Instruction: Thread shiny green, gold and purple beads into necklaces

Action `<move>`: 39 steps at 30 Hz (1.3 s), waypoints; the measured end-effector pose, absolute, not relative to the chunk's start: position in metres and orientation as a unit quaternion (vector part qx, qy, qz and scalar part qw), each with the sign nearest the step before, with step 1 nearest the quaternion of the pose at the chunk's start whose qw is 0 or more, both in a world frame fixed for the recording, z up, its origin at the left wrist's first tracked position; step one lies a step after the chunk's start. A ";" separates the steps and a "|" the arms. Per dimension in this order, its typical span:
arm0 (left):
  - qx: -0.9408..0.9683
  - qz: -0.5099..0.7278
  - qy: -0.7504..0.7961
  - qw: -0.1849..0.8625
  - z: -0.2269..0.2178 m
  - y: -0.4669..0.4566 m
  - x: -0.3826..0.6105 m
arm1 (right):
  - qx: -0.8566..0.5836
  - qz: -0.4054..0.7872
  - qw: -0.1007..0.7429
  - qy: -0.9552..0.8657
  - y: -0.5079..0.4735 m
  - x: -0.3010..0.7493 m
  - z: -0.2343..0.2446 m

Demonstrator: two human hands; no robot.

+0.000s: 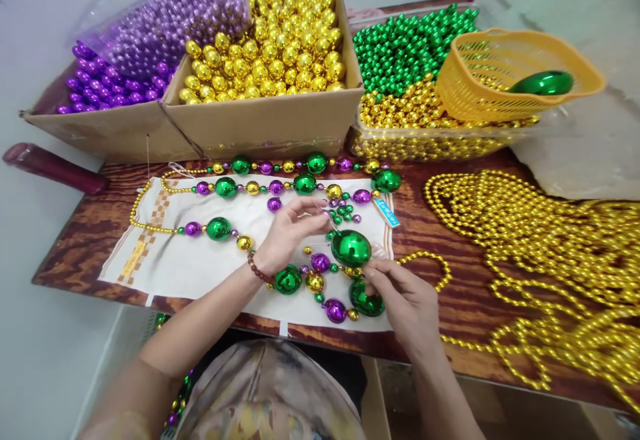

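Observation:
My left hand [289,232] is closed, its fingertips pinching a thin needle-like wire that runs toward a large green bead [351,248]. My right hand [407,297] is closed at that bead's lower right side, fingertips against it. Just below lies another big green bead [367,299], partly covered by my right fingers. A strand of green, purple and gold beads curves over the white cloth [175,260], with a purple bead [335,310] near its front edge. Small loose green beads [344,213] lie beyond my left fingertips, and one loose purple bead [274,204] sits behind that hand.
Cardboard boxes [265,123] of gold and purple beads stand behind the cloth. At the back right, a yellow basket [520,43] rests on a clear tub [440,143] of small beads. Gold bead chains [560,247] heap on the right. A dark red cylindrical object [55,168] juts in at left.

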State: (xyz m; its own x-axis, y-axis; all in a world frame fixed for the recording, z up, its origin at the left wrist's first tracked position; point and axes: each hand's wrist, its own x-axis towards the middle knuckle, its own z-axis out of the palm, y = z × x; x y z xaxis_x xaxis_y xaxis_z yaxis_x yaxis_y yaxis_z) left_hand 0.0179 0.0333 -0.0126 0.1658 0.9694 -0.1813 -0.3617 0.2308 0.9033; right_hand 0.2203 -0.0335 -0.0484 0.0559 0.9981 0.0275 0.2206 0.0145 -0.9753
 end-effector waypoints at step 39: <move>0.719 0.293 0.502 0.381 -0.030 0.047 -0.017 | -0.467 0.531 0.584 -0.398 0.024 0.212 -0.009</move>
